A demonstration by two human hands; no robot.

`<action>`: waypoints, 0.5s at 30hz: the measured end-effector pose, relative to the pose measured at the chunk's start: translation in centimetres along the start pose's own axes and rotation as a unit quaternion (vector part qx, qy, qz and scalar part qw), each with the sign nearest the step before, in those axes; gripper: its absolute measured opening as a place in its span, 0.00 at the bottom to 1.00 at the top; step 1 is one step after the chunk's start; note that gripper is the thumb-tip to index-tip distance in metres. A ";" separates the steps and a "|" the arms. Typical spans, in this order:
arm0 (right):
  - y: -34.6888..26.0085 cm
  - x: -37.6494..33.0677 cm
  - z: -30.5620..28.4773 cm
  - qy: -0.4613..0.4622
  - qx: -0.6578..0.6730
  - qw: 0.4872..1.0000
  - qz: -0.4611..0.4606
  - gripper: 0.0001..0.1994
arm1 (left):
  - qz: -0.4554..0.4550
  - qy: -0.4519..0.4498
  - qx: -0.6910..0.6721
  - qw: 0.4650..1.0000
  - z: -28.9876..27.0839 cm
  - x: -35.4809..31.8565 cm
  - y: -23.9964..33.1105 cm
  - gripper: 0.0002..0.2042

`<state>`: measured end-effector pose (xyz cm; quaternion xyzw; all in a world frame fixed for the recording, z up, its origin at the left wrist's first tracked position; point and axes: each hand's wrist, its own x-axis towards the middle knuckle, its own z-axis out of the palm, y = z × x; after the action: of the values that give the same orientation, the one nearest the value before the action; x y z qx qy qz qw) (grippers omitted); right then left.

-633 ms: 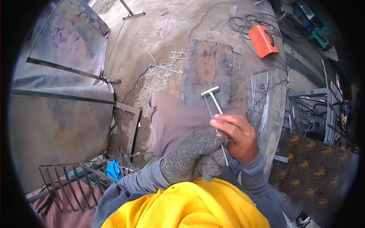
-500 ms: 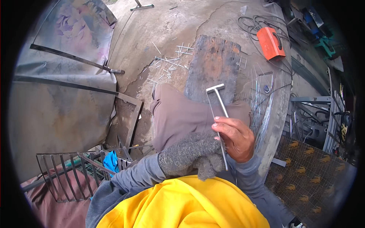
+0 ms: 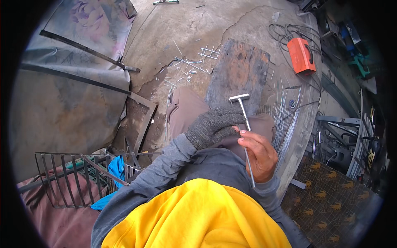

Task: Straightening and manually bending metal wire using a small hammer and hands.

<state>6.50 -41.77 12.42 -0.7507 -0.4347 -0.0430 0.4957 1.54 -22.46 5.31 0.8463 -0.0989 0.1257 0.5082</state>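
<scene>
In front of my lap, my right hand (image 3: 261, 158), bare, is closed with its fingertips on the stem of a T-shaped metal piece (image 3: 244, 108). Its short flat crossbar points away from me over a scorched board. A thin metal rod (image 3: 250, 170) slants down beside the palm toward my right sleeve. From the left comes my left hand (image 3: 215, 126) in a grey knit glove, its fingers closed on the rod's upper end and lying against the stem. The glove hides that end. A bare fingertip shows where the two hands meet; I cannot tell whose it is.
A charred wooden board (image 3: 237, 70) lies on the concrete, with cut metal rods (image 3: 188, 68) left of it. Long thin rods (image 3: 285, 120) lie at right, near an orange machine (image 3: 301, 56) with cables. A barred metal frame (image 3: 72, 180) and draped sheet (image 3: 74, 120) stand left.
My gloved left hand has moved up and away from me, from below the right fingers to the T-piece's stem. It now covers the thin rod's upper part. The view has shifted slightly.
</scene>
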 end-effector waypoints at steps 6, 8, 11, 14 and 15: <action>-0.8 0.4 -1.4 -0.001 -0.012 1.000 -0.005 0.13 | -0.042 -0.017 -0.014 0.999 1.2 -0.1 0.0 0.17; -1.3 0.4 -1.8 0.009 0.017 1.000 -0.008 0.15 | -0.025 0.012 -0.025 0.999 1.3 0.2 0.1 0.17; -1.9 1.0 -1.5 0.049 0.056 0.997 -0.035 0.14 | -0.029 0.006 -0.022 0.999 1.0 0.1 -0.1 0.16; -1.6 1.3 -2.4 0.071 0.042 0.995 -0.053 0.12 | -0.048 -0.020 -0.035 0.998 1.5 0.9 0.2 0.17; -1.5 1.5 -2.5 0.084 0.046 0.995 -0.040 0.11 | -0.051 -0.028 -0.025 0.998 1.4 1.2 0.0 0.17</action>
<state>7.31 -42.63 15.51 -0.7026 -0.4231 -0.1059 0.5622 2.83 -23.79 5.06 0.8407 -0.0732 0.0731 0.5316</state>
